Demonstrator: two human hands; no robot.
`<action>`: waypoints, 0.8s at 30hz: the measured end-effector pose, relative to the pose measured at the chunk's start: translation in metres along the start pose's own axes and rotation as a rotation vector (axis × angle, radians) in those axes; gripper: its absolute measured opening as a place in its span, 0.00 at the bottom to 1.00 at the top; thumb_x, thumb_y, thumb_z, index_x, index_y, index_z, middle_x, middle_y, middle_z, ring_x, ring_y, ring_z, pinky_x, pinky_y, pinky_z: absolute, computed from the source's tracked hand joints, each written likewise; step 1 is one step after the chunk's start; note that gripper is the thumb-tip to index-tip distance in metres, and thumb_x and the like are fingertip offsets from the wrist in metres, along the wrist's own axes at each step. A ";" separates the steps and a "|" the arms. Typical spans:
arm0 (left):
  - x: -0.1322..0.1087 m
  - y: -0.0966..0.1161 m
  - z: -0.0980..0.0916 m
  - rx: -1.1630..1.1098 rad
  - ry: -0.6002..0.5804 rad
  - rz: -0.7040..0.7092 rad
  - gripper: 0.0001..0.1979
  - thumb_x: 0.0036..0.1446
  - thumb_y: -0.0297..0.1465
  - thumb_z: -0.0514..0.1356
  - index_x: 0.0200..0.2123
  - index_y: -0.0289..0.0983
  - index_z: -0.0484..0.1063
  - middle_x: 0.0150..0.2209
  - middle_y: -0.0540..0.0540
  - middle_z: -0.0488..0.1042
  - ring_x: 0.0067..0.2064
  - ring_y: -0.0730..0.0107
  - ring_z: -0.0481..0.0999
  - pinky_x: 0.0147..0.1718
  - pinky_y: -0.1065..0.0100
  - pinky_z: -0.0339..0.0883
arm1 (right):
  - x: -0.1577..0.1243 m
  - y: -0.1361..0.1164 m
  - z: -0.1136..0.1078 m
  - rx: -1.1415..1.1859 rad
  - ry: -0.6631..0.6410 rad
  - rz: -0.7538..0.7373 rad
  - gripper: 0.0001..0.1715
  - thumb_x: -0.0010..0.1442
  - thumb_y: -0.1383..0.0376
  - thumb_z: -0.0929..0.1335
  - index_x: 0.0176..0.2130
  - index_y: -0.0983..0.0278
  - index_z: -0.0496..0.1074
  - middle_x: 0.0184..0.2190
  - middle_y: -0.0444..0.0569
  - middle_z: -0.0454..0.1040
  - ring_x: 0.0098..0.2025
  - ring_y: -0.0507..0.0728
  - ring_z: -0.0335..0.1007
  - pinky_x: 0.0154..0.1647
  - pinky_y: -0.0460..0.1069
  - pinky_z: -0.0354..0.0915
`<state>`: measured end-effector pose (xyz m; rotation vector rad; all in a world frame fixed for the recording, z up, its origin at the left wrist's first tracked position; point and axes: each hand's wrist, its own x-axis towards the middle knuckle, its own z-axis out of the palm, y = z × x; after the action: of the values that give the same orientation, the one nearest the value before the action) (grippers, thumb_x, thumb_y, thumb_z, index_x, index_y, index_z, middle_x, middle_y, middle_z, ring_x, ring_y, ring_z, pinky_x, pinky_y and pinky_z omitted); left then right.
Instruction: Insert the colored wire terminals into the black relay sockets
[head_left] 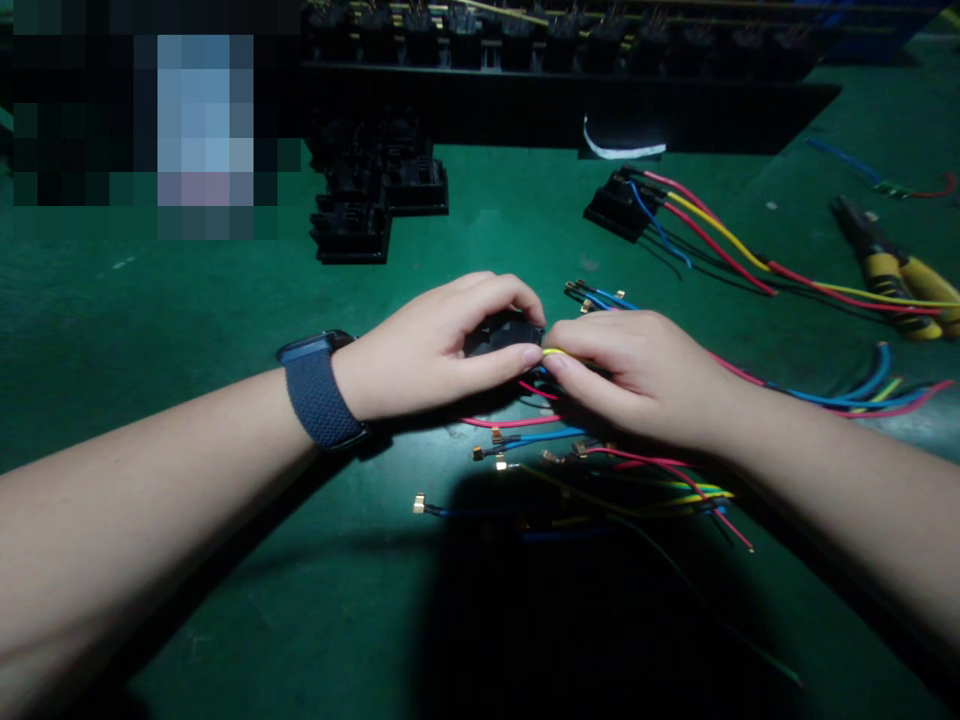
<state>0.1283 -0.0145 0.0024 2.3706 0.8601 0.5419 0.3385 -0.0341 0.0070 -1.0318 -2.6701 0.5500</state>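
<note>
A green desk [240, 290], dimly lit, filled the view, and a long black panel [712, 115] crossed it toward the far edge. Toward the far left corner, black sockets [349, 232] sat bunched together, prongs up, probably to keep them within reach. Nearer the desk's middle, the left hand [427, 345] curled round a black block [501, 338], fingers over its far side and thumb along its near side, open only as far as the block's width; the grip seemed meant to steady it. At its right end, a yellow wire [553, 352] was pinched between the thumb and forefinger of the right hand [637, 365], the fingertips nearly closed, apparently for fine control. Loose wires [547, 435] lay below, toward the near edge, many with metal ends pointing left, perhaps for easy picking. Beyond the right hand rested a wired socket [622, 205], its leads trailing toward the right edge, where pliers [892, 275] lay, seemingly set aside.
</note>
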 end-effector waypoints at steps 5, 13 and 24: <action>0.000 -0.001 0.000 0.000 0.006 0.011 0.16 0.61 0.40 0.56 0.46 0.35 0.68 0.43 0.47 0.72 0.44 0.69 0.71 0.46 0.68 0.64 | 0.000 0.001 0.000 0.010 -0.001 -0.007 0.18 0.65 0.61 0.57 0.25 0.63 0.60 0.22 0.43 0.62 0.25 0.50 0.57 0.30 0.47 0.50; -0.001 0.000 0.000 -0.008 0.004 0.006 0.16 0.61 0.40 0.56 0.46 0.35 0.68 0.43 0.47 0.72 0.44 0.68 0.72 0.46 0.67 0.64 | 0.000 0.001 0.000 0.012 -0.002 0.004 0.18 0.65 0.61 0.57 0.26 0.63 0.60 0.22 0.43 0.62 0.26 0.51 0.58 0.30 0.47 0.49; 0.001 -0.001 0.001 -0.005 0.003 0.001 0.16 0.60 0.41 0.55 0.45 0.35 0.68 0.43 0.46 0.73 0.45 0.67 0.72 0.46 0.66 0.64 | 0.000 0.001 0.001 0.014 -0.003 0.008 0.17 0.65 0.61 0.57 0.25 0.62 0.59 0.23 0.43 0.64 0.26 0.51 0.58 0.30 0.47 0.49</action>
<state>0.1285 -0.0135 0.0012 2.3662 0.8581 0.5480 0.3384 -0.0334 0.0060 -1.0385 -2.6619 0.5707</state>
